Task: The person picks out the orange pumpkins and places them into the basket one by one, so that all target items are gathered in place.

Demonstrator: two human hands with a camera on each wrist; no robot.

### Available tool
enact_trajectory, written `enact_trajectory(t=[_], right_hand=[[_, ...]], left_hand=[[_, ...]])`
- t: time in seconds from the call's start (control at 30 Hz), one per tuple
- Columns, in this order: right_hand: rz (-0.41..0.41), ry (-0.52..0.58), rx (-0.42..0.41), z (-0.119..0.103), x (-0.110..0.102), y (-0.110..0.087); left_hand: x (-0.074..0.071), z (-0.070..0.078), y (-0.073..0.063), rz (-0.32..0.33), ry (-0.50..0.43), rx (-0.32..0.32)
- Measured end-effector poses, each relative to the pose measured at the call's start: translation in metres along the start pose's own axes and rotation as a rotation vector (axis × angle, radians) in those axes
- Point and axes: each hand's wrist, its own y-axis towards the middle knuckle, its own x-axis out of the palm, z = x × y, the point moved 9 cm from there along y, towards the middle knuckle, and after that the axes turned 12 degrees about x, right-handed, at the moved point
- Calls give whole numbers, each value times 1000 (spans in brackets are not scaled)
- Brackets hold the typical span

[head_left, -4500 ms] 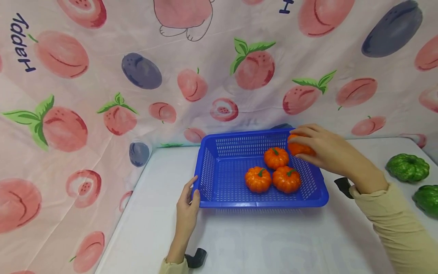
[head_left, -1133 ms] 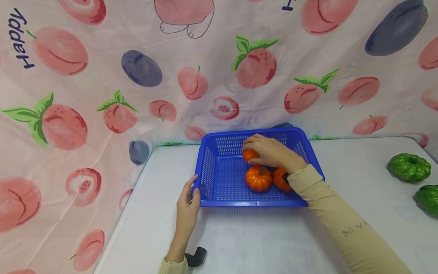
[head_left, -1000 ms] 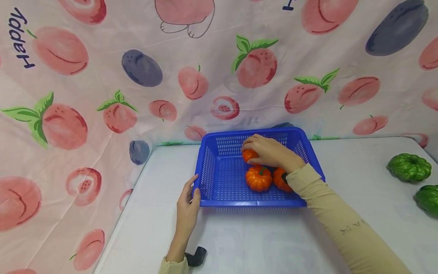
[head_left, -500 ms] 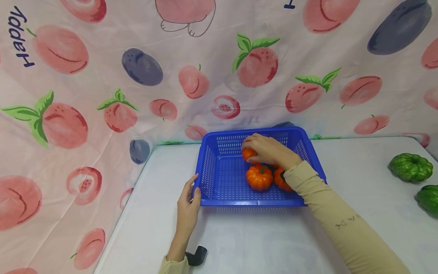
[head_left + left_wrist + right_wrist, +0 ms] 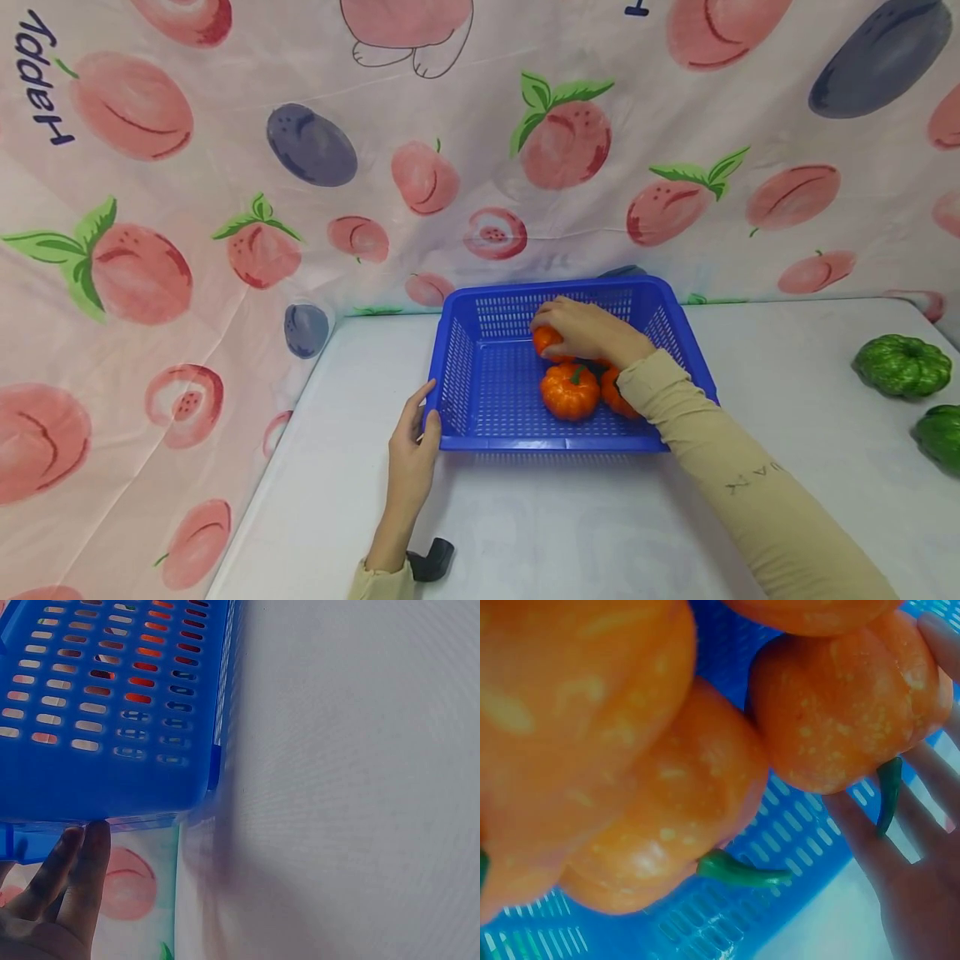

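My right hand [image 5: 588, 331] reaches into a blue plastic basket [image 5: 555, 445] and grips a small orange pumpkin [image 5: 548, 340] near the back wall. In the right wrist view, the fingers [image 5: 855, 829] lie around that pumpkin [image 5: 832, 712], which has a green stem. Another orange pumpkin [image 5: 570, 392] sits in front of it on the basket floor. A further pumpkin [image 5: 617, 393] is partly covered by the right sleeve. My left hand [image 5: 410, 458] touches the basket's left front corner. In the left wrist view, its fairly straight fingers [image 5: 88, 874] meet the outer wall [image 5: 105, 776].
Two green pumpkin-like vegetables [image 5: 903, 367] lie on the white table [image 5: 570, 525] at the far right, the nearer one [image 5: 941, 437] cut off by the frame. A fruit-printed cloth [image 5: 480, 108] hangs behind the table and along its left side.
My right hand has carried the pumpkin leftward from above the basket's right rim into its back middle. Over the last second it has barely moved. The left hand has stayed at the corner.
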Motion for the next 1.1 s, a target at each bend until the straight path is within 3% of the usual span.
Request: enact_trajectory(t=[0.37,1.1], right_hand=[[-28,-4,30,8,7,7],[-75,1,13,3,16,12]], left_hand=[[4,2,1,-6,3,-5],[1,0,1,1,7,4]])
